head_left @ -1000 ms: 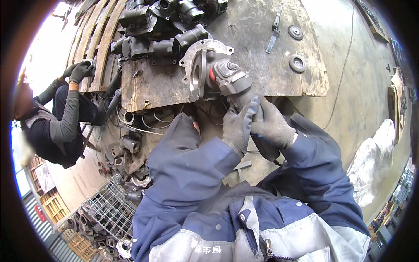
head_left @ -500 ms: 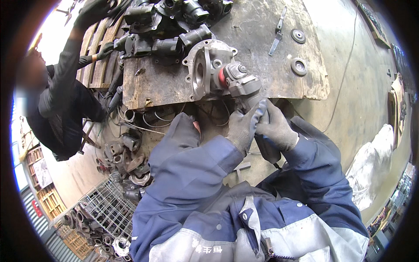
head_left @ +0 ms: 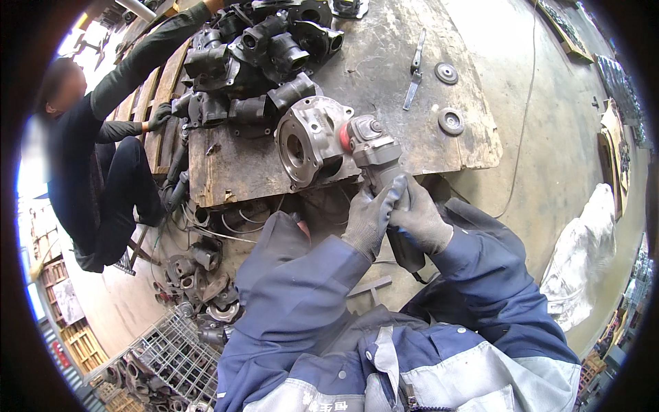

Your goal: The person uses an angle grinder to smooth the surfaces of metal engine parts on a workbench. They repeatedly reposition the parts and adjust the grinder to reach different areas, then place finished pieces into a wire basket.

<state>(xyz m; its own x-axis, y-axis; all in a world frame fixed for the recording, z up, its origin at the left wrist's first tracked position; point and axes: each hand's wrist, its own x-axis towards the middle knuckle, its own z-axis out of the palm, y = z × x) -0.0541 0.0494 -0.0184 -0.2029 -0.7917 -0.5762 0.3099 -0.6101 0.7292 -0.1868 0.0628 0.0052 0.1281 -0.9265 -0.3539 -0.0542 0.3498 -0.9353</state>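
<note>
My left hand [head_left: 369,216] and my right hand [head_left: 423,218], both in grey gloves, are closed round the body of a grey angle grinder [head_left: 376,152]. The left grips it close behind the head, and the right wraps it from the other side. A red disc [head_left: 344,137] at the grinder's head meets the right side of a grey metal casting [head_left: 319,122]. This casting stands at the table's near edge, its round flange with a large hole turned to the left. Whether the disc spins cannot be made out.
Black castings [head_left: 264,58] are piled on the wooden tabletop [head_left: 384,82]. Two round discs [head_left: 451,121] and a knife-like tool [head_left: 414,69] lie at the right. A co-worker [head_left: 75,158] crouches at the left, arm over the pile. A wire basket [head_left: 171,350] and loose castings are at lower left.
The casting has turned, so its round flange face shows more broadly. The grinder has stayed against it in both hands. The co-worker's arm has stretched out over the pile.
</note>
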